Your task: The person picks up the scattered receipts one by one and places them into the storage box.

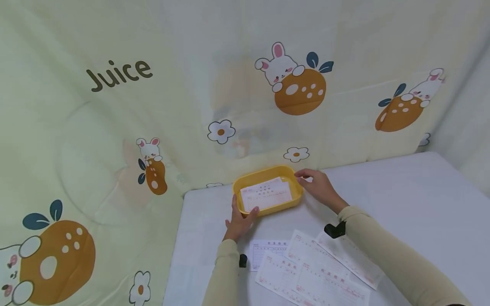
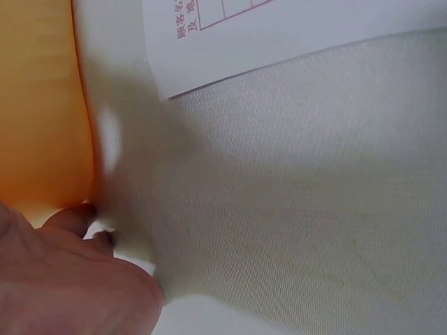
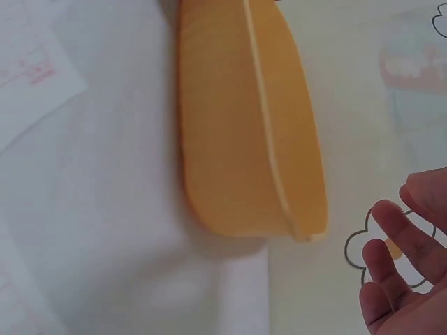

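Observation:
A yellow plastic tray (image 1: 270, 211) with rounded corners stands at the back of the table, and printed slips (image 1: 266, 195) lie stacked inside it. My left hand (image 1: 240, 222) holds the tray's near left corner, thumb at the front wall and fingers along the left side. In the left wrist view, fingers (image 2: 73, 220) reach the lower edge of the yellow wall. Just off the tray's right end, my right hand (image 1: 319, 187) hovers with loosely bent fingers. The right wrist view shows those fingers (image 3: 394, 234) apart from the tray (image 3: 230, 139), with nothing in them.
Several red-printed slips (image 1: 321, 272) overlap on the white table (image 1: 405, 199) in front of the tray. A blue-printed slip (image 1: 262, 250) lies left of them, partly covered. Close behind the tray hangs a curtain (image 1: 183, 106) with rabbit and fruit prints.

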{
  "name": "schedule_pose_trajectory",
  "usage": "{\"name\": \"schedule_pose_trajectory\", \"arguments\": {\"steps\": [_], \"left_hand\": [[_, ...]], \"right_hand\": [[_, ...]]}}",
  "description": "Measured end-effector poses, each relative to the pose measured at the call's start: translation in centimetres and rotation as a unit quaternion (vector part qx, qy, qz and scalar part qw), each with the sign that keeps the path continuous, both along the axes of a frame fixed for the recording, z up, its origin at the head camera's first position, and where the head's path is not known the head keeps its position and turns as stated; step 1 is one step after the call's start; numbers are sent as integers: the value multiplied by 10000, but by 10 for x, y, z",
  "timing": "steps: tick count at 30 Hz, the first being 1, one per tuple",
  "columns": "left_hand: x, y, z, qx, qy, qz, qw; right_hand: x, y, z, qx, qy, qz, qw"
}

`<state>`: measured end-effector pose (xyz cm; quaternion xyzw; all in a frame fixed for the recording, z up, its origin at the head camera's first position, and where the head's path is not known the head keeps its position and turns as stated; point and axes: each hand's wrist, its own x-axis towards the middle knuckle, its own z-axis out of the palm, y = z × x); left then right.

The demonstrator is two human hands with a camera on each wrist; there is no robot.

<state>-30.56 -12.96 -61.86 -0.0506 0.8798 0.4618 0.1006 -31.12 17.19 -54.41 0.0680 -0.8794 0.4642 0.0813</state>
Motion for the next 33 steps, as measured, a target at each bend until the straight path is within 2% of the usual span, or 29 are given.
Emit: {"name": "schedule_pose_trajectory", "arguments": {"steps": [5,9,17,21,25,29,33], "left_hand": [[0,-2,-1,-153,-149,-42,9998],[1,-2,4,-58,-25,-55,10000],[1,-2,3,-53,-67,-30,10000],[2,-2,4,9,-135,-39,9999],[3,-2,6,39,-110,-40,9999],[4,-1,9,87,-71,-37,9999],[4,2,9,3,-191,-42,9998]], "right_hand": [[29,16,-18,104,-205,-113,9997],[52,29,-30,185,-188,-210,9994],[106,55,-48,212,-167,-380,9989],[139,76,-58,401,-233,-742,9962],[170,98,-69,592,-488,-1108,9909],[194,112,-80,916,-541,-1353,9851],[216,120,-90,1184,-561,-1668,9772]]}}
